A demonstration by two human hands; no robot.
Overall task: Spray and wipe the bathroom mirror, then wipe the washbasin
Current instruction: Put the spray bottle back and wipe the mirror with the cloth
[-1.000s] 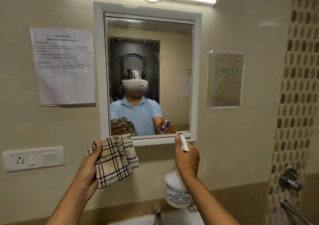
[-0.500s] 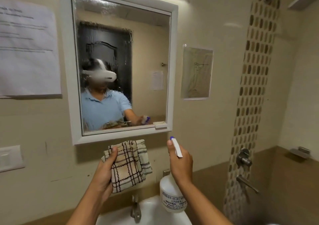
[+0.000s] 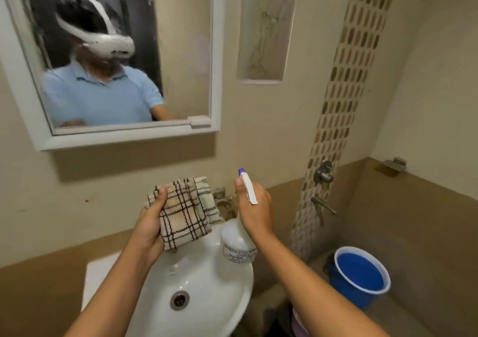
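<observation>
Left hand (image 3: 150,229) grips cloth (image 3: 182,212); right hand (image 3: 254,211) fingers wrapped on bottle (image 3: 236,250). Mirror (image 3: 124,52) looks wet: park bottle, wipe top-down, overlapping strokes.

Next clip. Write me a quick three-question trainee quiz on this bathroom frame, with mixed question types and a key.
1. True or false: the left hand holds the checked cloth.
2. Multiple choice: the spray bottle gripped by the right hand hangs over
A. the blue bucket
B. the rim of the washbasin
C. the wall tap
3. Fill in: the bucket stands to the ____ of the washbasin, as the person faces it.

Key: 1 true; 2 B; 3 right.
</observation>
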